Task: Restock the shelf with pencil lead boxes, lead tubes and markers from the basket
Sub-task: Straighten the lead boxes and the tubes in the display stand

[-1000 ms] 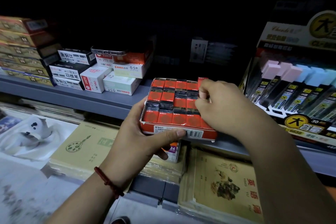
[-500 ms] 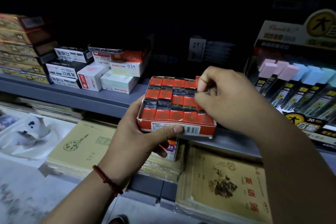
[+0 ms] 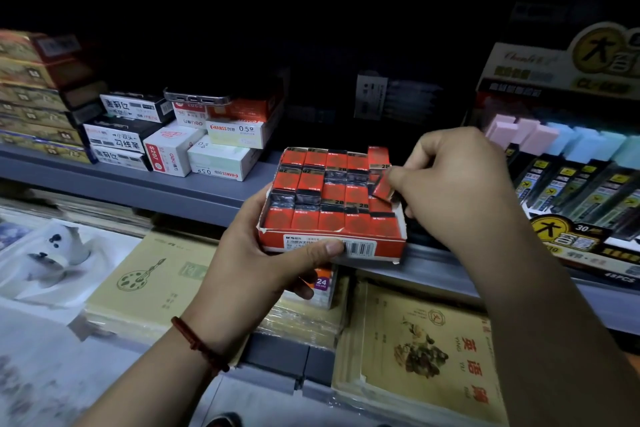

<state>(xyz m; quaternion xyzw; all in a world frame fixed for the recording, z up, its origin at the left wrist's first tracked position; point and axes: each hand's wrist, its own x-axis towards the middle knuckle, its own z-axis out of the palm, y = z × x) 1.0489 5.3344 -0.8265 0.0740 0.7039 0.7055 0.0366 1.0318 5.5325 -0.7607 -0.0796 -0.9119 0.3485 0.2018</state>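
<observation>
My left hand [image 3: 263, 263] grips an open red carton [image 3: 332, 248] from below, thumb across its barcoded front wall, just in front of the grey shelf [image 3: 166, 187]. The carton is packed with several small red-and-black 2B lead boxes [image 3: 311, 194]. My right hand [image 3: 453, 184] pinches one small red lead box [image 3: 383, 186] at the carton's right side, tilted and lifted partly out of its row. No basket is in view.
White, black and red stationery boxes [image 3: 180, 146] are stacked on the shelf's left, with a phone [image 3: 197, 98] on top. A lead-tube display [image 3: 575, 163] stands at the right. Yellow notebooks [image 3: 426, 354] and a small 24-colour box [image 3: 322, 284] lie on the lower level.
My right hand has shifted right from on top of the carton and now lifts one small red box at its right side. The carton in my left hand stays about where it was.
</observation>
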